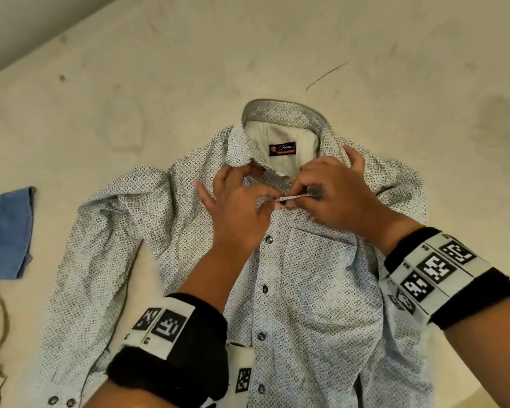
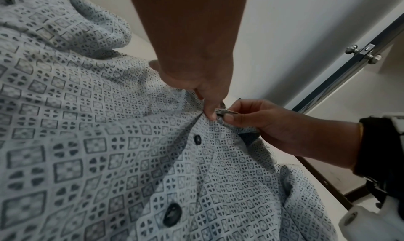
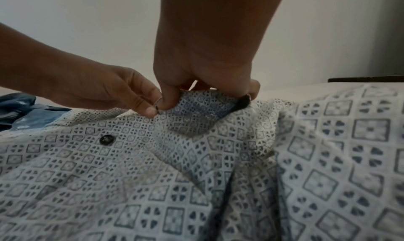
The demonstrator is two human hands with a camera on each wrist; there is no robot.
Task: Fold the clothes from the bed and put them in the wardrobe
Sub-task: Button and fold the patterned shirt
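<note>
Shirt: a long-sleeved button-up shirt point(image 1: 306, 290), pale white-blue with a small dark geometric print of squares and petal shapes, dark round buttons down the front and a red and black label inside the neck.
Where it lies: spread front-up on the bed point(image 1: 130, 98), over a cream sheet with faint stains.
Direction: collar point(image 1: 280, 113) at the far end, hem toward the person; its long axis runs from near to far, and one sleeve trails down the left side.
Buttons: those lower down the front are done up; the neck is open.
Left hand point(image 1: 239, 210): thumb and forefinger pinch the edge of the placket just below the collar, the other fingers lifted.
Right hand point(image 1: 333, 195): pinches the opposite edge of the same placket, raised a little off the chest, its fingertips meeting the left's.
Beside it: folded blue jeans point(image 1: 6, 231) on the bed, well off to the left.
</note>
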